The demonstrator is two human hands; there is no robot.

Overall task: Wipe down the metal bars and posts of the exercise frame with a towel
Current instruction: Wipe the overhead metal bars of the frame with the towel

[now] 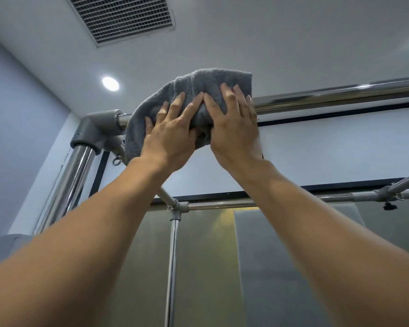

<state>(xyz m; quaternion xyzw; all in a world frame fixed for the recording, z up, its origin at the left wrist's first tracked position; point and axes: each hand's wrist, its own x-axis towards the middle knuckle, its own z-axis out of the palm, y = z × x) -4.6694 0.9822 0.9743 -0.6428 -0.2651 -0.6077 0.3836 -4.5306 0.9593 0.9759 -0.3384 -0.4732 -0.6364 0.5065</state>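
towel (pixel 213 83), grey terry, draped over the top bar (pixel 340 95) of the exercise frame, close to its left end, bunched up on top with one end hanging down beside the grey corner joint (pixel 92 128). both arms reach up overhead. left hand (pixel 170 135) lies on the near side of the towel, fingers spread and bent slightly over the cloth, thumb tucked under the bunch, so it clamps the towel against the bar. right hand (pixel 234 128) touching the left one, fingers curled up over towel and bar, thumb side hidden. chrome bar runs bare to the right of the hands. left post (pixel 69 180) drops from the corner joint, shiny. lower down a thinner crossbar (pixel 222 205) meets an inner post (pixel 172 256) at a grey t-joint (pixel 178 207). ceiling vent (pixel 123 17) above, round ceiling light (pixel 110 84) lit, left of the towel. small black knob (pixel 387 206) under the crossbar at far right.
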